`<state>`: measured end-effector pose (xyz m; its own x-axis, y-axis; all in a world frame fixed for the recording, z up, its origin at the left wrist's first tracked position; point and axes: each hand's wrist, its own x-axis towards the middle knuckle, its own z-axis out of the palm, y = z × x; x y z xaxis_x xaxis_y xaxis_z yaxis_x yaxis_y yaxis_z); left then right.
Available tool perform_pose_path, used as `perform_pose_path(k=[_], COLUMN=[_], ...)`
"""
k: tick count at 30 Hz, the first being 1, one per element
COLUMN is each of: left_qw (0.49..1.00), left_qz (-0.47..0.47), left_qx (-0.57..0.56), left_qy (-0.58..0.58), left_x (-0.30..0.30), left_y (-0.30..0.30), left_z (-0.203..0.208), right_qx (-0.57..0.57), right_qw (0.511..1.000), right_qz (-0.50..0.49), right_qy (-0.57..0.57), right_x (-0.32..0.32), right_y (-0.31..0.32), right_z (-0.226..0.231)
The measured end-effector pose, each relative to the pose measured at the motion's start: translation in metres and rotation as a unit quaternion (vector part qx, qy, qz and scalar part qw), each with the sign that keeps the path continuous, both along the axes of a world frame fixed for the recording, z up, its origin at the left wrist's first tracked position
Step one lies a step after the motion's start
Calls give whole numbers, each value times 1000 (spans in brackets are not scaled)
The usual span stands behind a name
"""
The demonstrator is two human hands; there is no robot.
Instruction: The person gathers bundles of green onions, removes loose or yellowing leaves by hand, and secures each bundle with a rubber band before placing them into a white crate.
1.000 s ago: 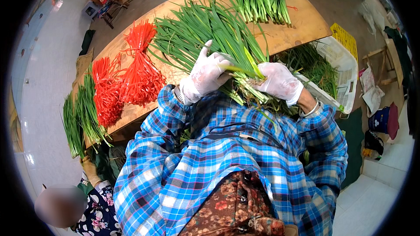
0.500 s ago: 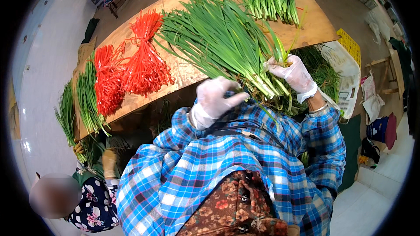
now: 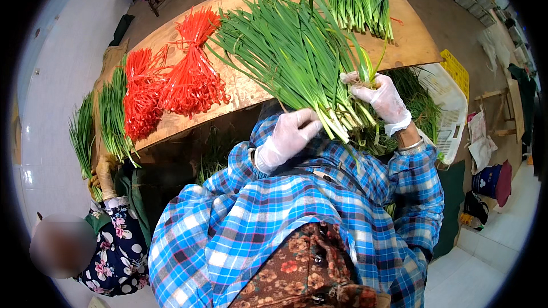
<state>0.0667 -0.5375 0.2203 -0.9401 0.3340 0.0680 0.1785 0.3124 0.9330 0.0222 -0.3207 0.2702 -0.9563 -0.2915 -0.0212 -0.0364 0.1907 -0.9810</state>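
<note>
A large spread of garlic chives [image 3: 291,51], green leaves with pale stem ends, lies over the near edge of the wooden table, its stems pointing toward me. My left hand [image 3: 290,137], in a thin whitish glove, has its fingers curled together at the left side of the stem ends. On the other side, my gloved right hand [image 3: 381,98] pinches a few loose stalks with yellowish leaves and brownish bits at their base. Part of the bunch's underside is hidden near my shirt.
Red ties [image 3: 194,77] lie in two bundles on the wooden table [image 3: 408,45]. More chives [image 3: 357,3] sit at its far right, others at its left end. A white crate [image 3: 448,111] stands right of the table. A co-worker's gloved hand [image 3: 104,174] is at lower left.
My left hand has moved right to the stem ends, and its fingers have closed from a more spread pose. My right hand keeps its pinch. The co-worker's gloved hand has shifted left.
</note>
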Motion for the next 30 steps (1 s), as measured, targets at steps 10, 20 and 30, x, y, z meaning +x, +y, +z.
perform_pose_path(k=[10,20,30], left_qw=[938,894,787], left_qz=[49,48,-46], left_qx=[249,384,545], left_qy=[-235,-225,-287], left_x=[-9,-8,-11], left_y=[-4,2,-3], left_z=[-7,-2,-24], right_qx=[29,442,52], right_qw=[998,833,998], right_qz=[47,28,-38], right_qy=[-18,331,-13], right_x=[0,11,6], right_y=[-3,-27,-17], right_z=[-5,-5,-1])
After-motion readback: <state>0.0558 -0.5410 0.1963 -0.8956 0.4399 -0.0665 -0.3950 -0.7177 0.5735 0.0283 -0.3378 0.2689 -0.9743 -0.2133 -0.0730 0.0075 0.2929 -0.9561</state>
